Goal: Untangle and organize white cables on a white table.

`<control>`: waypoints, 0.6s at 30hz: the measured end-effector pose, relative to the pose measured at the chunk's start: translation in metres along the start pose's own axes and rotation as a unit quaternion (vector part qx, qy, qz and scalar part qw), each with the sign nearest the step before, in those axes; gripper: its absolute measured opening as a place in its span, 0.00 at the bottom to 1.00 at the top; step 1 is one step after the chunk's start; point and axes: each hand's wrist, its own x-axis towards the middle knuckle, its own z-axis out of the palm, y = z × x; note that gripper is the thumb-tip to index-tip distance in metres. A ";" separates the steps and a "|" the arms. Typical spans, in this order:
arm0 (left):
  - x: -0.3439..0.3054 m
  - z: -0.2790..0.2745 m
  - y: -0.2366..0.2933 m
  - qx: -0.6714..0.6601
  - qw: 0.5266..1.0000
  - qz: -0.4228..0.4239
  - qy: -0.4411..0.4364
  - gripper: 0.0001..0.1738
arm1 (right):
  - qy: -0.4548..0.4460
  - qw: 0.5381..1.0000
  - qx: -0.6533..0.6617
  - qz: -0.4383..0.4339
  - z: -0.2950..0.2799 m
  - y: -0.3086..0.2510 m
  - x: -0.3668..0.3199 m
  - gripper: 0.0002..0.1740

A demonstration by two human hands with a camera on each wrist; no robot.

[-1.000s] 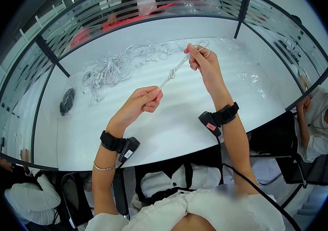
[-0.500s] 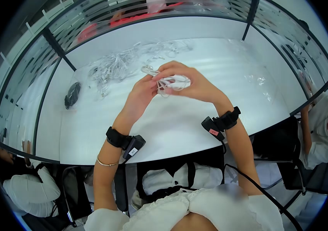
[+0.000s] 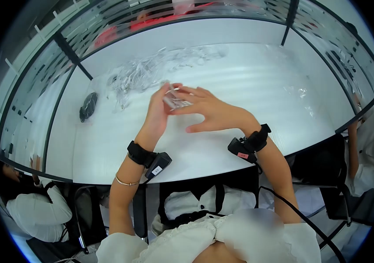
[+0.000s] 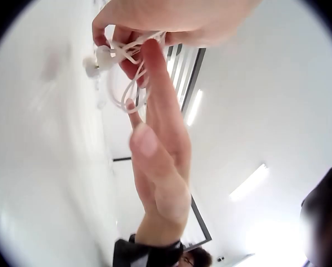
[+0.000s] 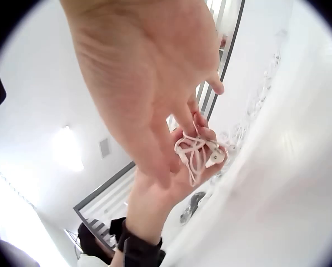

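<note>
White wired earphones (image 3: 176, 102) lie bundled in my left hand (image 3: 155, 109), over the middle of the table. In the left wrist view the fingers of that hand curl round the cable, while the earbuds (image 4: 103, 57) poke out at the side and a loop hangs down. My right hand (image 3: 217, 113) reaches across from the right with fairly straight fingers. Its fingertips are right at the bundle, and its thumb stands apart. From the right wrist the coiled cable (image 5: 195, 158) shows against the left palm, below the right fingers.
A tangled heap of white cables (image 3: 138, 76) spreads along the back left of the white table (image 3: 195, 153). A dark bundle in clear plastic (image 3: 89, 106) lies at the left. Clear plastic bags (image 3: 301, 92) lie at the right. Low partitions enclose the table; people sit on both sides.
The hands were apart with the knotted cable stretched between them, then came together and gathered it. The bundle now sits in the left hand, and the right fingers have straightened over it.
</note>
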 end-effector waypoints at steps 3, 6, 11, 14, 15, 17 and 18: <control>0.014 -0.022 0.020 0.160 0.970 0.138 0.125 0.24 | 0.031 0.996 0.078 0.017 0.000 -0.006 0.002 0.22; 0.035 -0.073 0.086 0.373 0.892 0.177 0.185 0.22 | 0.097 0.983 0.144 0.054 -0.008 -0.007 0.004 0.17; 0.107 -0.145 0.123 0.642 0.709 0.162 0.241 0.29 | 0.051 0.946 0.296 0.122 -0.017 -0.005 0.005 0.15; 0.167 -0.187 0.072 0.737 0.627 0.026 0.252 0.42 | 0.011 0.955 0.267 0.127 -0.009 0.001 0.002 0.14; 0.162 -0.171 0.071 0.733 0.639 -0.001 0.235 0.46 | -0.010 0.959 0.256 0.125 -0.006 0.004 0.001 0.14; 0.135 -0.130 0.063 0.723 0.660 -0.061 0.197 0.56 | -0.041 0.966 0.224 0.126 -0.003 0.001 -0.001 0.14; 0.137 -0.131 0.059 0.710 0.669 -0.056 0.213 0.58 | -0.051 0.966 0.218 0.130 -0.005 0.000 -0.001 0.14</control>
